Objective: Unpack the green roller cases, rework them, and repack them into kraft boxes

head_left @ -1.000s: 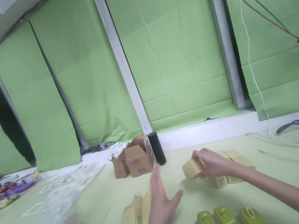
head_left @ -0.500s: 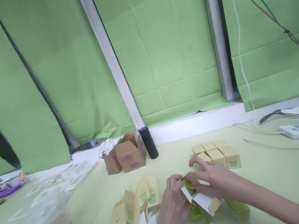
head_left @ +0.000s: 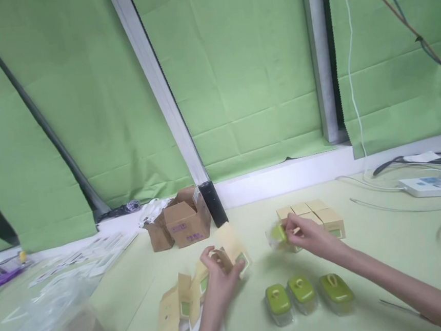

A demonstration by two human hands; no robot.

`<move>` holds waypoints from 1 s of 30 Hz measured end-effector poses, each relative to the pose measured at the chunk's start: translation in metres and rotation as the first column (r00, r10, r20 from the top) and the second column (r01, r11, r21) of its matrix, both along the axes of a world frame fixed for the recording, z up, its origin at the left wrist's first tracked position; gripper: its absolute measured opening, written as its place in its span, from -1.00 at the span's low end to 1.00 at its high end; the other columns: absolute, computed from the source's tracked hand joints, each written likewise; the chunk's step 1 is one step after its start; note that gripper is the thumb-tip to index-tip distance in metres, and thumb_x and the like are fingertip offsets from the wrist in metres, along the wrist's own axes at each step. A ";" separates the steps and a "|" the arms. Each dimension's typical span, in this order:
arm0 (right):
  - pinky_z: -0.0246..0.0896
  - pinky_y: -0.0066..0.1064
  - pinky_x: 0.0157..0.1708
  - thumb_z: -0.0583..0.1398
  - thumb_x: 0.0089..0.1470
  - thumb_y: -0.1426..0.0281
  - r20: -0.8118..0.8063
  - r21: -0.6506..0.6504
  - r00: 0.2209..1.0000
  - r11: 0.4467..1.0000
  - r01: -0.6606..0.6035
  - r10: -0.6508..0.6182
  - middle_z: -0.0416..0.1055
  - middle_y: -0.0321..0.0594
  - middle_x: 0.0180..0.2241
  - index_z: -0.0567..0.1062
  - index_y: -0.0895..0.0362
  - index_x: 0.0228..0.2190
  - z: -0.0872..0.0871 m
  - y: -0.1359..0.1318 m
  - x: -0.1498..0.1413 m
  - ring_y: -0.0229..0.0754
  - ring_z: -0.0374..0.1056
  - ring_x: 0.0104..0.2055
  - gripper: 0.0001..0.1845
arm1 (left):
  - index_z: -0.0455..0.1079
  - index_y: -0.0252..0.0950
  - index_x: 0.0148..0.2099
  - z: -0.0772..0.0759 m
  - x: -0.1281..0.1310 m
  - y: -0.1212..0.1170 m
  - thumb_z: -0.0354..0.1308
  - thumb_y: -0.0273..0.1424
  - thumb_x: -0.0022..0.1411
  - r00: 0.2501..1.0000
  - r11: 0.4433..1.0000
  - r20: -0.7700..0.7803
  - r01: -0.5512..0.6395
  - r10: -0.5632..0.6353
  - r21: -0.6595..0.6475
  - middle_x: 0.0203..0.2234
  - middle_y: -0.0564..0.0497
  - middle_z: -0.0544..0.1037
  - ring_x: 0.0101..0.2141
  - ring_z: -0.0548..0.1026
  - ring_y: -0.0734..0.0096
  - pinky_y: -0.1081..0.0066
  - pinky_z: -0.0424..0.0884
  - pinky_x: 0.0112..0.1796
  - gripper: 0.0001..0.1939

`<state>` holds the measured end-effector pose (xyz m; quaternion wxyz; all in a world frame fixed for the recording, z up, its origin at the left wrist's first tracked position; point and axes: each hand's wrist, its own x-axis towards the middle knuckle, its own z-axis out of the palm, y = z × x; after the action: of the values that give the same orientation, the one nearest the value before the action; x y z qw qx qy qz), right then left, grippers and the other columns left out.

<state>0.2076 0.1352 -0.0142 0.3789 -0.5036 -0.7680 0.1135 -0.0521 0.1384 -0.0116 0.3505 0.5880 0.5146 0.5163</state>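
My left hand (head_left: 218, 276) grips an opened small carton (head_left: 231, 247), tan with a green label, its flap standing up. Below and left of it lie several opened cartons (head_left: 178, 305) with white insides. My right hand (head_left: 301, 230) is closed on a small clear container with a green lid (head_left: 276, 235), tilted and held above the table, a little blurred. Three like containers, one of them a green-lidded container (head_left: 279, 302), stand upright between my forearms. Right behind my right hand sits a block of closed cartons (head_left: 331, 220), partly hidden by it.
A brown cardboard box (head_left: 189, 225) and a black cylinder (head_left: 213, 203) stand at the back by the wall. Clear plastic bags (head_left: 59, 313) lie at the left. At the right are a white power strip (head_left: 431, 186) and loose cables. A thin rod (head_left: 403, 308) lies near my right forearm.
The green-lidded container has come out of the carton, and my right hand has carried it up and away. My left hand has moved left with the emptied carton. The standing containers are now uncovered.
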 end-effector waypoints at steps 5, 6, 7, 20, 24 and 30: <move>0.28 -0.38 -0.60 0.10 -0.05 0.66 0.225 0.033 0.972 0.997 -0.069 0.060 0.42 -0.28 -0.55 0.36 0.15 -0.50 -0.019 -0.006 -0.016 -0.17 0.37 -0.55 -0.82 | -0.12 -0.12 -0.04 0.006 0.017 -0.004 0.25 -0.27 0.10 0.932 0.982 0.361 0.024 0.046 -0.187 -0.19 -0.09 0.47 -0.31 0.57 0.28 0.33 0.49 -0.35 -0.41; 0.34 -0.31 -0.48 0.11 -0.05 0.66 0.251 0.067 0.966 0.994 -0.082 0.063 0.47 -0.18 -0.41 0.40 0.17 -0.38 -0.016 -0.009 -0.022 -0.11 0.42 -0.42 -0.80 | -0.12 -0.12 -0.01 0.007 0.020 -0.006 0.25 -0.29 0.10 0.912 0.976 0.407 0.050 0.043 -0.214 -0.14 -0.12 0.47 -0.28 0.58 0.27 0.31 0.50 -0.32 -0.40; 0.36 -0.23 -0.33 0.12 -0.03 0.67 0.267 0.101 0.961 0.990 -0.101 0.071 0.47 -0.09 -0.22 0.41 0.17 -0.24 -0.012 -0.012 -0.028 -0.05 0.43 -0.25 -0.70 | -0.13 -0.12 0.01 0.008 0.022 -0.008 0.26 -0.31 0.10 0.894 0.969 0.446 0.077 0.036 -0.234 -0.11 -0.13 0.47 -0.27 0.58 0.27 0.29 0.50 -0.30 -0.37; 0.19 -0.32 -0.05 0.04 0.24 0.48 0.649 0.266 0.731 0.838 -0.477 0.210 0.44 -0.17 -0.16 0.41 0.15 -0.16 0.031 0.006 -0.069 -0.16 0.30 -0.07 -0.82 | 0.21 -0.31 0.03 0.021 0.003 0.001 0.10 -0.32 0.21 0.902 0.974 0.427 0.034 0.066 -0.223 -0.13 -0.19 0.49 -0.26 0.54 0.30 0.32 0.49 -0.24 -0.64; 0.16 -0.18 0.00 0.25 0.05 0.39 0.604 0.196 0.791 0.945 -0.261 0.093 0.34 -0.05 -0.01 0.36 0.18 -0.04 0.031 0.020 -0.029 -0.04 0.24 0.03 -0.58 | -0.24 -0.18 0.22 0.035 -0.043 0.015 0.31 -0.27 -0.05 0.936 0.951 0.175 -0.295 0.306 -0.089 -0.02 -0.17 0.39 -0.10 0.49 0.20 0.25 0.43 -0.11 -0.06; 0.17 -0.07 -0.05 0.22 0.10 0.26 0.604 0.034 0.797 0.999 -0.033 0.005 0.36 -0.15 -0.07 0.44 0.18 -0.20 0.015 0.049 0.029 -0.04 0.29 -0.04 -0.72 | 0.25 -0.30 -0.09 0.029 -0.104 0.023 0.34 -0.28 -0.43 0.896 0.929 -0.289 -0.367 0.338 -0.051 -0.05 -0.30 0.39 0.10 0.22 -0.45 -0.19 0.06 0.09 -0.26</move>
<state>0.2363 0.1840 0.0012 0.1243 -0.4976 -0.8559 -0.0654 -0.1563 0.1614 0.0175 0.2063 0.5318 0.6825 0.4569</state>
